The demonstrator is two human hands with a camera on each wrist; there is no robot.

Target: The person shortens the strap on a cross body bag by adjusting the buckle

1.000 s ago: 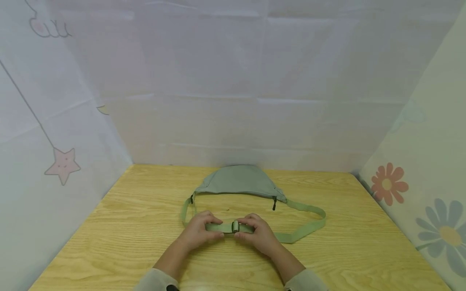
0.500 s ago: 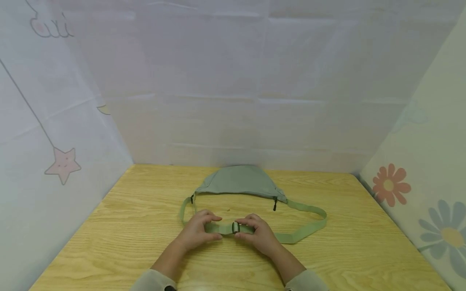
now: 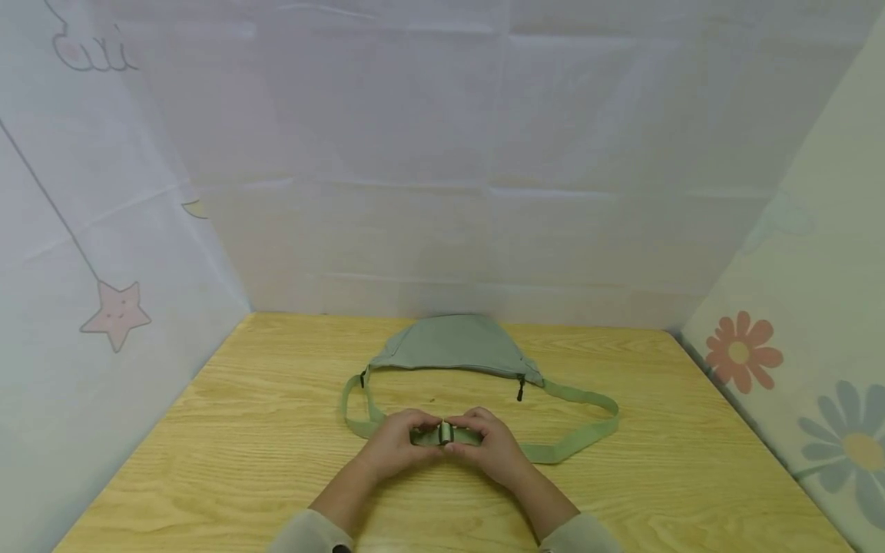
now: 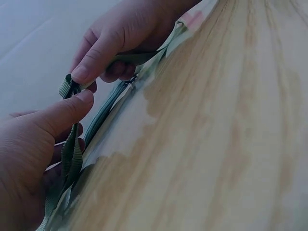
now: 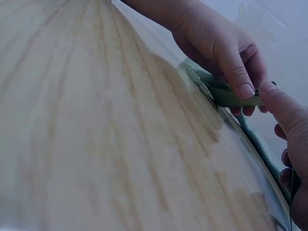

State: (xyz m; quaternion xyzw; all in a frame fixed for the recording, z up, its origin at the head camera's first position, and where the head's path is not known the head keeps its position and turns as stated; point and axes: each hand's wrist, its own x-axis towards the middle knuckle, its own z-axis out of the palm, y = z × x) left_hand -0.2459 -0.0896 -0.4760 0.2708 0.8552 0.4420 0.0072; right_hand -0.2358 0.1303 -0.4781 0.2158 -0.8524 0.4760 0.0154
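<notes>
A grey-green waist bag (image 3: 452, 342) lies on the table, its light green strap (image 3: 581, 442) looped toward me. My left hand (image 3: 396, 445) pinches the strap just left of a dark slide buckle (image 3: 445, 433). From the other side, my right hand (image 3: 494, 447) pinches the strap at the buckle, thumb and fingertips against its edge. Both hands' fingertips nearly meet there. In the left wrist view, a folded piece of webbing (image 4: 66, 86) stands up by the right thumb. The right wrist view shows the left thumb flat along the strap (image 5: 236, 100); the buckle is mostly covered.
The wood-grain table (image 3: 228, 430) extends around the bag on both sides. A pale cloth wall (image 3: 484, 230) rises right behind the bag, with printed side walls left and right. A black zip pull (image 3: 521, 390) hangs at the bag's right end.
My left hand has slid right along the strap up to the buckle, uncovering more of the left loop. My right hand and the bag have stayed nearly in place.
</notes>
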